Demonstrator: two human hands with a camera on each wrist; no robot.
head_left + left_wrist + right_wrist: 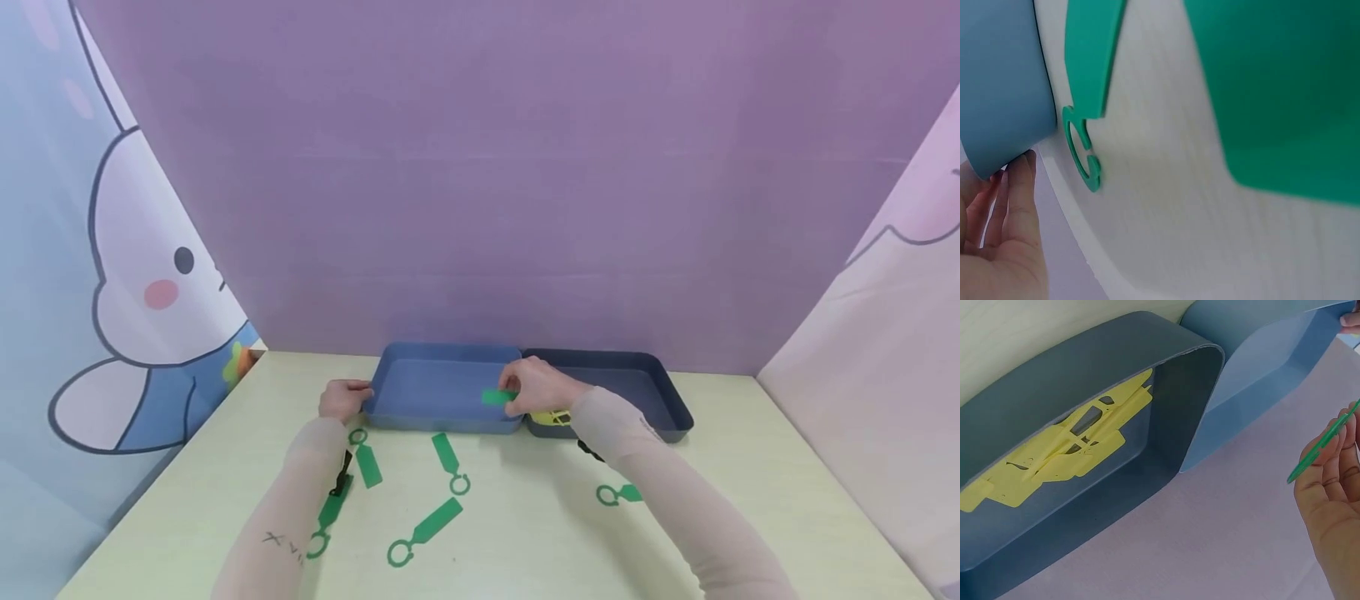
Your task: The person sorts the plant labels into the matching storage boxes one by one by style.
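Observation:
My left hand (342, 402) grips the left side of a blue tray (435, 385) at its wall. A green plastic tag (495, 397) is pinched between the thumb and fingers of my right hand (542, 386), above the blue tray's right part. In the right wrist view that tag is seen edge-on, and the blue tray's inside shows no tags in the part visible. A dark grey tray (1175, 406) adjoins the blue one on the right; a pile of yellow tags (1079, 444) lies in it, partly hidden by my right arm in the head view.
Several green ring-ended tags lie on the pale table: one (369, 467) by the left forearm, one (446, 452) before the blue tray, one (437, 522) nearer me, one (336, 504) partly under the left arm, one (632, 493) beside the right forearm. A purple backdrop (517, 183) stands behind the trays.

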